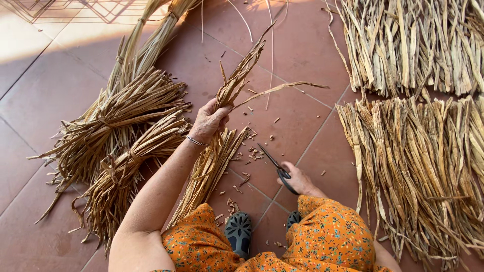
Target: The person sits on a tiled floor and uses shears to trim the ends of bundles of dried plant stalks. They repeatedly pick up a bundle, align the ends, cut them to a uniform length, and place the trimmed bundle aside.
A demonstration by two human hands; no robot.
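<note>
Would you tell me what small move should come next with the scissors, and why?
Probably bring the black scissors in the right hand up to the bundle of dried tan leaf strips gripped by the left hand; the blades point at it, and ragged ends stick out.

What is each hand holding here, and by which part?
Left hand grips a bundle of dried leaves around its middle. Right hand holds black scissors by the handles, blades pointing at the bundle.

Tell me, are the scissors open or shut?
Shut: the scissors in the right hand show one thin closed blade line pointing up-left.
</note>
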